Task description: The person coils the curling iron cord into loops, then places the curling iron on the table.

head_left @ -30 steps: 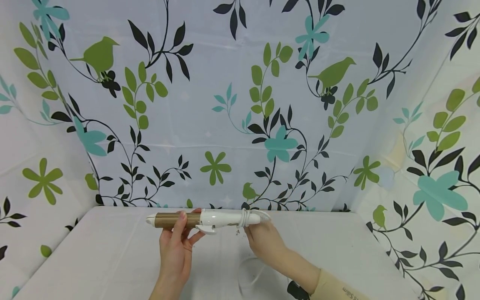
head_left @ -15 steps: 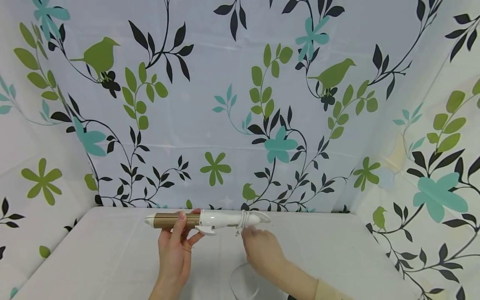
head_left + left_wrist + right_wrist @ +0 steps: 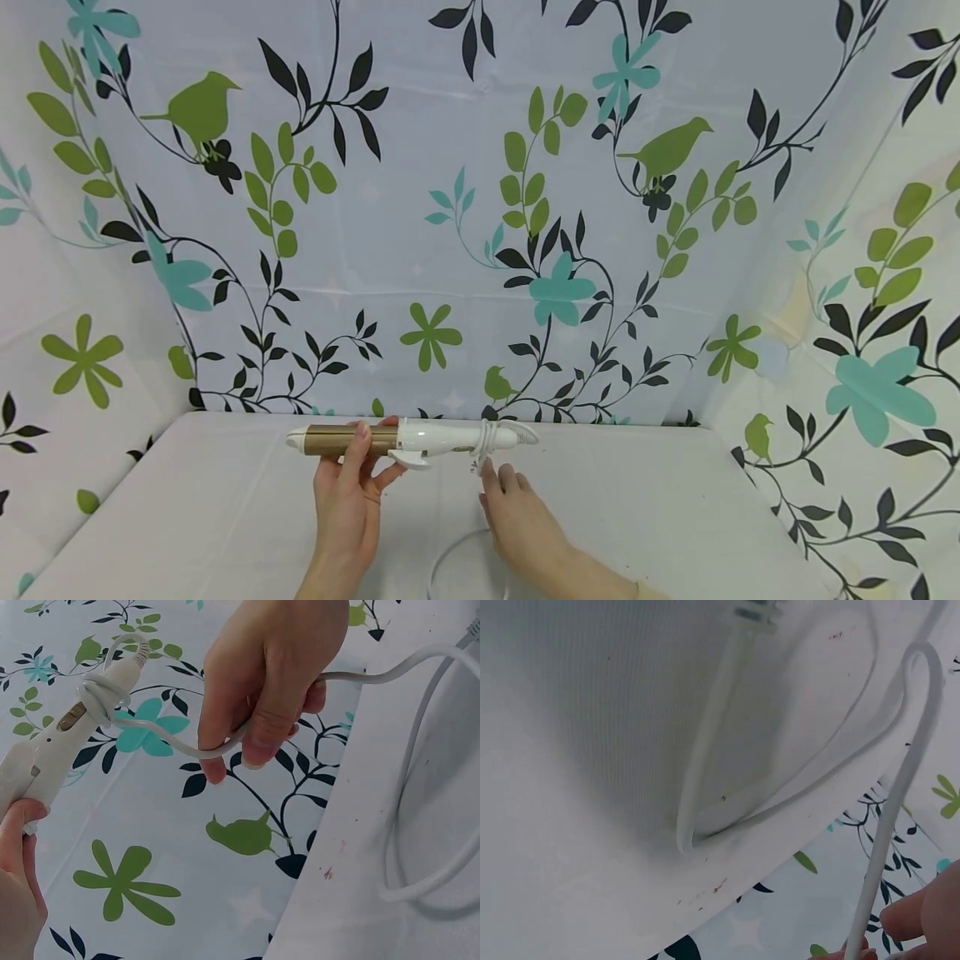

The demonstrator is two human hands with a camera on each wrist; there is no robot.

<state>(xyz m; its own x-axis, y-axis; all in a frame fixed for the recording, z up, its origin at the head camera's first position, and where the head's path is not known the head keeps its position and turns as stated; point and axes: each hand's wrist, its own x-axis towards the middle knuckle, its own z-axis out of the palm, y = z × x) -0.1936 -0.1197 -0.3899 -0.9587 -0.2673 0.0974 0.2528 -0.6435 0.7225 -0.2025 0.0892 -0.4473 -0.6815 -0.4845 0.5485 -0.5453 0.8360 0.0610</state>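
Observation:
A curling iron with a white handle and gold barrel is held level above the table. My left hand grips it around the barrel, thumb in front. White cord is wound in several turns around the handle near its tail end. Just below those turns is my right hand; in the left wrist view it pinches the cord between thumb and fingers. From there the cord sweeps down in a loose loop, and its ribbed end shows at the top of the right wrist view.
The white table lies under both hands. Behind it and at both sides hangs a curtain printed with birds, leaves and flowers. The cord's slack loop hangs near the front of the table.
My right hand has come down from the handle's tail end, drawing cord away from the turns. The slack loop has shifted left. My left hand and the curling iron have barely moved.

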